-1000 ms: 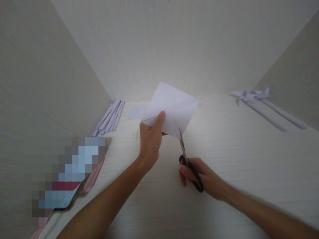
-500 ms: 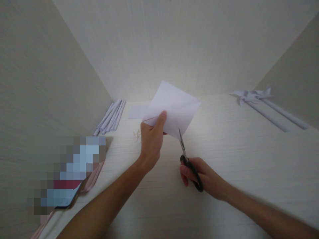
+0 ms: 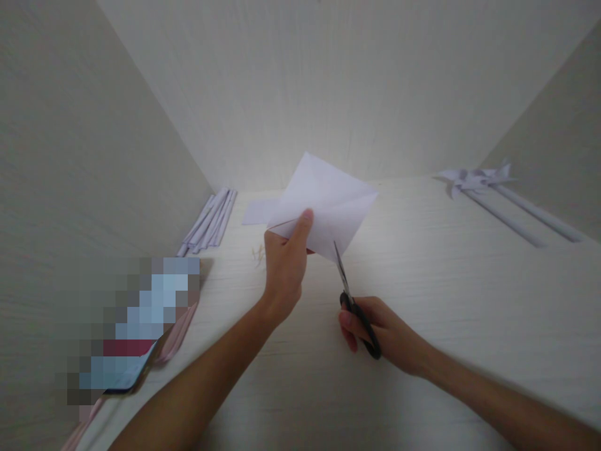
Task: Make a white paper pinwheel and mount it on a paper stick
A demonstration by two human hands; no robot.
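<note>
A creased square of white paper (image 3: 328, 188) is pinched in my left hand (image 3: 285, 266), thumb on top and fingers hidden beneath. One slit runs in from the paper's left corner. My right hand (image 3: 370, 329) grips black-handled scissors (image 3: 345, 282) by the loops. Their blades lie at the sheet's near corner, the upper tip over the paper and pointing toward its middle. Whether the blades are fully closed is hard to make out.
Rolled paper sticks (image 3: 211, 219) lie bunched at the left wall. Behind my left hand is more white paper (image 3: 258, 212), with small yellowish bits (image 3: 258, 254) nearby. Paper pinwheels (image 3: 474, 180) on sticks lie right. A phone (image 3: 126, 376), its screen pixelated, rests on pink cloth (image 3: 176, 338).
The scissors' tip has shifted slightly left on the paper's near corner, and their handles have tilted a little. My left hand and the sheet have hardly moved.
</note>
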